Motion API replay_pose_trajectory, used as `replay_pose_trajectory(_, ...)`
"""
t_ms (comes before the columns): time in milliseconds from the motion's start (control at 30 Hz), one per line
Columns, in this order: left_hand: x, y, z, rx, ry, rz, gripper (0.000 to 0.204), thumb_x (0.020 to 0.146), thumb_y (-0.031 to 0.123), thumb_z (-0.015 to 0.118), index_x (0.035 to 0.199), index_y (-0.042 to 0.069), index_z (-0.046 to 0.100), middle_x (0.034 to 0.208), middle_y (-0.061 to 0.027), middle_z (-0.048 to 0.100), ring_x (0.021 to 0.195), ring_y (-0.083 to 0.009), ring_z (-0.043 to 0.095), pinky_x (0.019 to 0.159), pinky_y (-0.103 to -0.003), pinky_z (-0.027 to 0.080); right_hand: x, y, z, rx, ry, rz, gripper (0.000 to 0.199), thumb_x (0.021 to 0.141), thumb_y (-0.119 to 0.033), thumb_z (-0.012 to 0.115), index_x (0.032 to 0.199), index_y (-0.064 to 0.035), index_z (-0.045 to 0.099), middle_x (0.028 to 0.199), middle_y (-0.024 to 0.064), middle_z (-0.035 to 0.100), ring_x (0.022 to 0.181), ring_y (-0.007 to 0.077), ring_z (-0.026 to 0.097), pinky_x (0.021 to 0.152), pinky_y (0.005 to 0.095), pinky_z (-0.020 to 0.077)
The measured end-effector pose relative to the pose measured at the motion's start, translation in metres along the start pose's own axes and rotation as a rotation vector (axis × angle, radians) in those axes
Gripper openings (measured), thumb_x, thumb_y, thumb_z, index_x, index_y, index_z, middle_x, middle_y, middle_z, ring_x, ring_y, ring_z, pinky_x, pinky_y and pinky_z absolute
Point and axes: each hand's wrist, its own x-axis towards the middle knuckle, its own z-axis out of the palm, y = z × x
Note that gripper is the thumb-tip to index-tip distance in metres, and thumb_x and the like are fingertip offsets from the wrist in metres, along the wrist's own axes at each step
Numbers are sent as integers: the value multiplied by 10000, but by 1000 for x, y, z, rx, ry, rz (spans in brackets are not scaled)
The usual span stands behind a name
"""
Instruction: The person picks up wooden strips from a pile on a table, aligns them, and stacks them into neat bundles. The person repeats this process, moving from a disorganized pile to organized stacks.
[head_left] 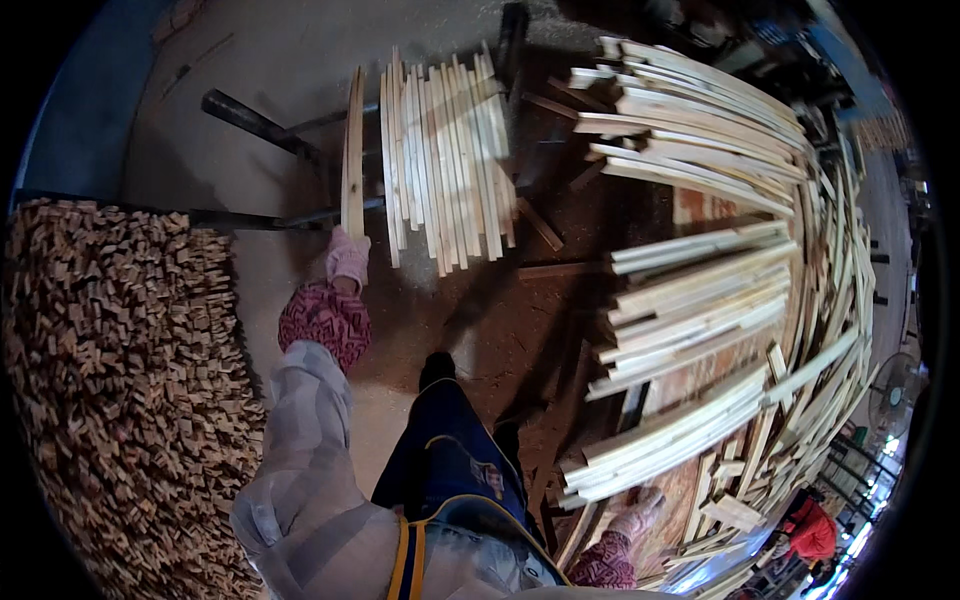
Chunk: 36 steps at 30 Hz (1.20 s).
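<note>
Near my body, my right hand (638,514) is beside a stack of pale strips (670,435); I can't tell whether its blurred fingers grip. Farther out, my left hand (347,260) is clenched around the near end of a long wooden strip (353,160), which reaches over a dark rack (250,118), left of a row of strips (437,170).

Left hand (347,262), left of centre, and right hand (640,512), lower right, are showing pale pink gloves. Cuff (325,325), left of centre, is showing dark-and-pink zigzags. Sleeve (310,420), lower left, is showing pale grey bands. Apron (440,440), bottom centre, is showing navy, yellow edging. Stick (354,150), upper left, is showing tan; block pile (120,400), far left, mixing browns. Top (812,530), lower right, is showing red.
</note>
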Motion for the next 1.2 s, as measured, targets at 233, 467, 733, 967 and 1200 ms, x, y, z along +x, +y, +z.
replay_pose_trajectory(233, 94, 53, 32, 56, -149, 35, 592, 879, 517, 536, 1268, 71, 499, 1167, -195, 603, 1097, -329, 604, 852, -420, 523, -8, 4, 18, 3, 276, 122, 549, 992, -365, 485, 1407, -29, 356, 1361, 162, 507, 1162, 297, 572, 899, 376, 505)
replay_pose_trajectory(467, 98, 76, 1, 335, -311, 661, 499, 912, 437, 464, 1225, 70, 590, 1196, -220, 612, 1103, -338, 604, 936, -442, 477, -58, 12, 38, -52, 92, 103, 590, 944, -410, 538, 1367, -13, 434, 1314, 205, 533, 1152, 340, 564, 917, 421, 477)
replay_pose_trajectory(733, -5, 58, -115, 175, 289, 602, 596, 877, 338, 627, 1329, -26, 491, 1311, -247, 532, 1206, -395, 497, 1025, -454, 393, -58, -6, -27, -592, 550, 82, 601, 873, -457, 550, 1343, -88, 492, 1227, 241, 572, 1119, 385, 563, 948, 438, 451)
replay_pose_trajectory(967, -313, 129, -136, -20, 126, 1177, 543, 927, 288, 606, 1358, 0, 447, 1299, -205, 502, 1144, -341, 509, 1004, -414, 406, 91, 7, -136, -624, 682, 53, 649, 781, -485, 653, 1341, -196, 497, 1209, 196, 556, 1111, 324, 558, 891, 433, 481)
replay_pose_trajectory(1200, -630, 107, -12, 508, -614, 1393, 956, 698, 366, 765, 1446, 14, 286, 1419, -242, 357, 1245, -413, 411, 1059, -463, 355, 180, -39, -126, -455, 518, 498, 1136, 617, -585, 694, 1457, 39, 251, 1501, 228, 272, 1394, 371, 249, 1149, 368, 207)
